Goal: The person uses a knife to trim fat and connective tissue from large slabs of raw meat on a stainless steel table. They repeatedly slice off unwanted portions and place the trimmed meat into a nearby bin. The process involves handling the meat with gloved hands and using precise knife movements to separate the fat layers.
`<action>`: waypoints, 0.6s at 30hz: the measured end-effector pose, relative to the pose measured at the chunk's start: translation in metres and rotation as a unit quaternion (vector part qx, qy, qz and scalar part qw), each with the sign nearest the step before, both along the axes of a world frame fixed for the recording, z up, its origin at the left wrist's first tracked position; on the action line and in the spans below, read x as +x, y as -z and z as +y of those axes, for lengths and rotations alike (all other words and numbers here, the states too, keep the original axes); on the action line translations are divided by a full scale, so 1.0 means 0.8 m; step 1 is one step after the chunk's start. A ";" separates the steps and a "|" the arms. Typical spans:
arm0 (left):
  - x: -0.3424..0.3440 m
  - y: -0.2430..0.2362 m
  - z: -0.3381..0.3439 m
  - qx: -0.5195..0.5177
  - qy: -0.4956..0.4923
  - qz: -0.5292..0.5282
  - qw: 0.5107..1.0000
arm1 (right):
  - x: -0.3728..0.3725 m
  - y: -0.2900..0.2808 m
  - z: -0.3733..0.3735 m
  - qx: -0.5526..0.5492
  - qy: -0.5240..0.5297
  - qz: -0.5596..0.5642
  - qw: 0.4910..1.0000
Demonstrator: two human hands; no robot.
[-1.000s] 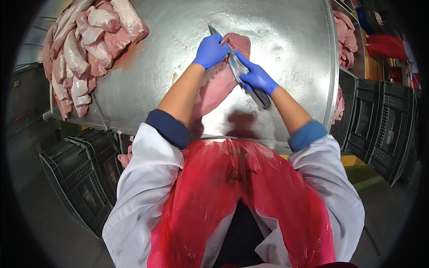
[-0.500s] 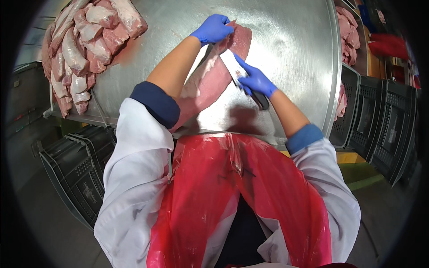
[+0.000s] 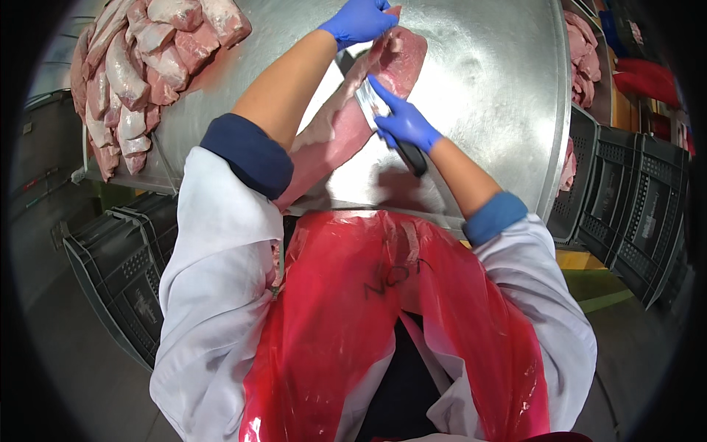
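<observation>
A long pale-pink slab of raw meat (image 3: 335, 144) lies slantwise on the metal table, its near end partly behind my left forearm. At its far end my left hand (image 3: 359, 22), in a blue glove, is closed in a pinch on a thin flap of the meat, lifted off the slab. My right hand (image 3: 409, 124), also gloved in blue, grips a knife (image 3: 414, 159) by its black handle, index finger stretched along the blade. The blade rests against the upper part of the slab, pointing away from me; its edge is hard to make out.
A heap of raw meat pieces (image 3: 136, 66) covers the table's far left corner. Beyond the metal table's (image 3: 486, 88) right rim stand more meat (image 3: 582, 55) and dark plastic crates (image 3: 618, 191). Another dark crate (image 3: 121, 258) stands below at the left.
My left hand has moved farther away, drawing the flap up from the slab. My right hand has shifted left with the knife, and the blade has turned. The whole view has shifted slightly.
</observation>
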State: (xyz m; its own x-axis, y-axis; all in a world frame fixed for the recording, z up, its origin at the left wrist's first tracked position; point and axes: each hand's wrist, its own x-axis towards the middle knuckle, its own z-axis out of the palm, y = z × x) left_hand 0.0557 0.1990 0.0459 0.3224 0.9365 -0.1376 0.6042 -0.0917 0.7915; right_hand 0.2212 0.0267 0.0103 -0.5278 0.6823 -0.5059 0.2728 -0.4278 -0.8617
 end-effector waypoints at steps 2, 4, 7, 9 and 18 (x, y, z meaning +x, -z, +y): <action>-0.007 -0.011 0.007 0.071 0.003 0.012 0.997 | 0.023 0.034 -0.046 0.107 -0.028 -0.013 0.994; -0.009 -0.028 0.006 0.085 0.019 0.017 0.996 | 0.024 0.040 -0.065 0.152 -0.022 -0.007 0.988; 0.007 -0.061 0.004 0.036 0.053 -0.016 0.998 | -0.023 -0.001 0.002 0.037 -0.005 -0.018 0.999; -0.011 -0.075 0.002 0.067 0.026 0.000 0.997 | -0.034 0.002 -0.007 0.031 -0.010 0.011 0.999; -0.013 -0.130 -0.023 0.105 0.006 -0.013 0.994 | -0.066 0.008 -0.023 0.091 -0.029 -0.002 0.995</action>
State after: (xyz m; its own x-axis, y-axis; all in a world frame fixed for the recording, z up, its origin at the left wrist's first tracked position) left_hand 0.0450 0.1802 0.1499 0.3344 0.9399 0.0695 0.5812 -0.2637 0.7699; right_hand 0.1685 0.0083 0.0040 -0.5675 0.7312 -0.3785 0.2955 -0.2481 -0.9226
